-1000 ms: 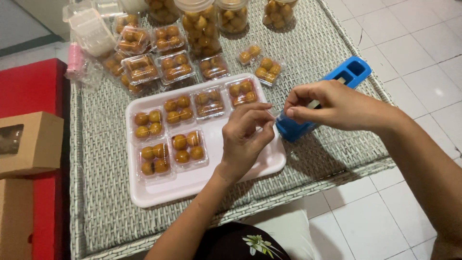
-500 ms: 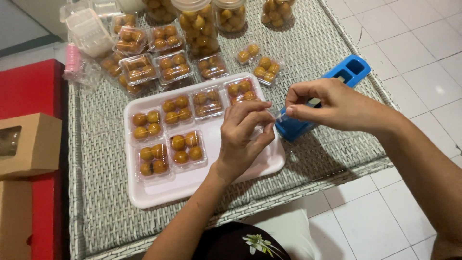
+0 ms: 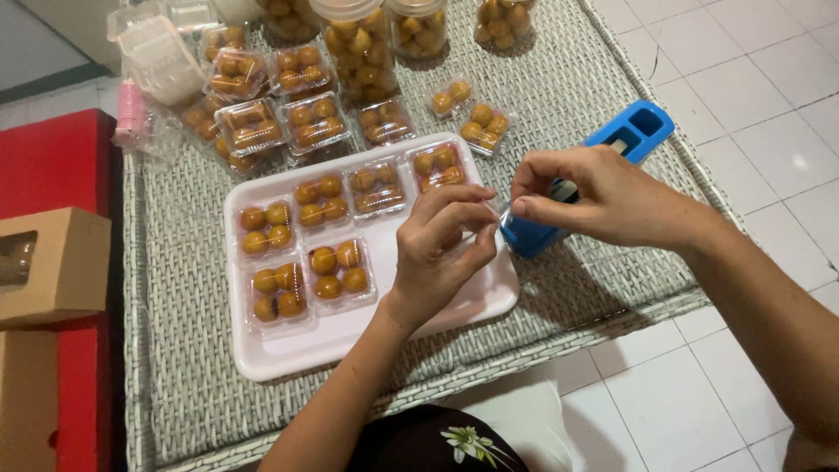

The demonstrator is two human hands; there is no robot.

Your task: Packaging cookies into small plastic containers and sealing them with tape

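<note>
My left hand hovers over the right end of a white tray, its fingertips pinched on a short strip of clear tape. My right hand pinches the other end of that strip, just in front of a blue tape dispenser lying on the woven table. On the tray lie several small clear boxes of round golden cookies. Whether a box sits under my left palm I cannot tell.
More small cookie boxes and tall clear jars of cookies stand at the table's far side, with empty clear boxes at far left. Brown cardboard boxes rest on a red surface to the left. White floor tiles lie to the right.
Both hands stay almost where they were, fingertips still close together at the tape. The view has shifted only slightly.
</note>
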